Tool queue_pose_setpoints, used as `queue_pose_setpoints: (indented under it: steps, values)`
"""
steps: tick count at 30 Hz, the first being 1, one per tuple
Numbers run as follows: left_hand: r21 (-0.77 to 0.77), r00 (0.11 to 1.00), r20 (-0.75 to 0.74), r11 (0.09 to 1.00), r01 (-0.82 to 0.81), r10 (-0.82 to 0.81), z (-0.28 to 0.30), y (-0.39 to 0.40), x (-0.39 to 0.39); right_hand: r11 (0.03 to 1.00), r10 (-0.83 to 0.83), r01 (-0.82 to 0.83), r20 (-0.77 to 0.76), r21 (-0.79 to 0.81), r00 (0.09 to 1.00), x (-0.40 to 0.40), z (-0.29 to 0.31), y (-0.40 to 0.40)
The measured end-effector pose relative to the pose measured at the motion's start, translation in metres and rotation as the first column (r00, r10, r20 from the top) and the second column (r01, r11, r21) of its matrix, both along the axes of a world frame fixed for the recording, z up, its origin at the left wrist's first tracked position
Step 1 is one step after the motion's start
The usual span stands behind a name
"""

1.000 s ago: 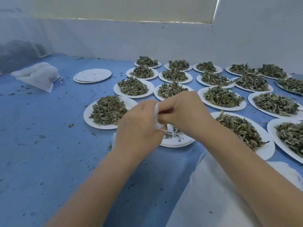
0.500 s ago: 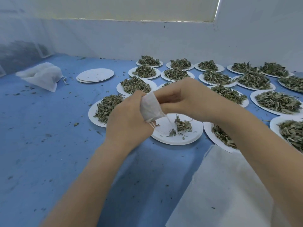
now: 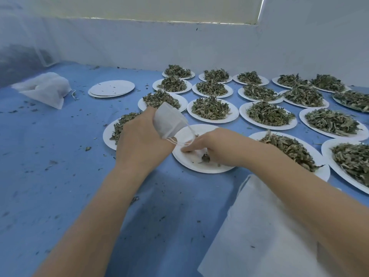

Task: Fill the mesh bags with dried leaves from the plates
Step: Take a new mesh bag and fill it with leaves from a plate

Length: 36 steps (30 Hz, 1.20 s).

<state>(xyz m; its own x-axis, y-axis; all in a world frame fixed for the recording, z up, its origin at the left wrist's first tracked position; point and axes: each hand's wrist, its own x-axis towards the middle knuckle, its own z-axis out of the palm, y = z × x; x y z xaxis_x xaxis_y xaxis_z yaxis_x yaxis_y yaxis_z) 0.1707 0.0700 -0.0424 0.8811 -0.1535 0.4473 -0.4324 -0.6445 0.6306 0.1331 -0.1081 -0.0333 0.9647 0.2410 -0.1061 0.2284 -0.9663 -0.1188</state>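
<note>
Head view: left hand grips a small white mesh bag, fingers wrapped round its lower part, bag raised above the table and tilted, drawstrings dangling off its mouth toward the right. Right hand is down on the nearly empty plate just in front, fingers curled onto the last few dried leaves there; whether it actually pinches them, cannot tell, fingertips are mostly hidden. Bag hangs above the left edge of that plate, close to the right hand but not touching it.

Around it: many white plates heaped with leaves, in rows to the back and right, e.g. one full plate just behind the near-empty one, another to its right. A partly hidden full plate lies behind the left hand. Stack of empty plates at back left. Filled white bags lie further left, well apart from the plates. Flat white bag material lies at lower right under the right forearm. Blue table surface is scattered with leaf crumbs. White wall behind.
</note>
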Motion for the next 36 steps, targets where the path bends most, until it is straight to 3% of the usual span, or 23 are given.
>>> queue_pose_setpoints:
  steps: [7,12,18,23,28,32,36]
  values:
    - [0.032,1.0,0.001,0.999,0.004,-0.004,0.0,0.0,0.0,0.986,-0.142,0.126,0.147,0.112,0.979,0.004,0.003,-0.018]
    - [0.087,1.0,0.002,0.996,0.008,-0.009,-0.001,-0.001,-0.001,0.988,-0.146,0.145,0.023,0.043,0.989,0.012,-0.005,-0.011]
    - [0.13,1.0,0.005,0.991,0.022,-0.023,0.0,-0.003,-0.004,0.976,-0.192,0.19,0.01,0.105,0.981,-0.006,0.014,-0.021]
    - [0.136,1.0,-0.013,0.99,0.027,-0.026,0.0,-0.002,-0.003,0.981,-0.189,0.189,-0.001,-0.047,0.982,-0.009,0.01,-0.011]
    - [0.149,1.0,-0.021,0.989,0.02,-0.017,-0.002,-0.001,-0.001,0.956,-0.294,0.294,0.012,0.02,0.956,-0.012,0.011,-0.019]
    - [0.165,0.999,-0.025,0.986,0.034,-0.03,-0.003,-0.001,0.0,0.941,-0.332,0.337,-0.097,0.041,0.938,-0.017,0.006,-0.012]
    - [0.177,0.999,-0.023,0.983,0.039,-0.035,-0.003,-0.001,0.002,0.958,-0.267,0.263,0.025,0.112,0.963,-0.017,-0.003,-0.002]
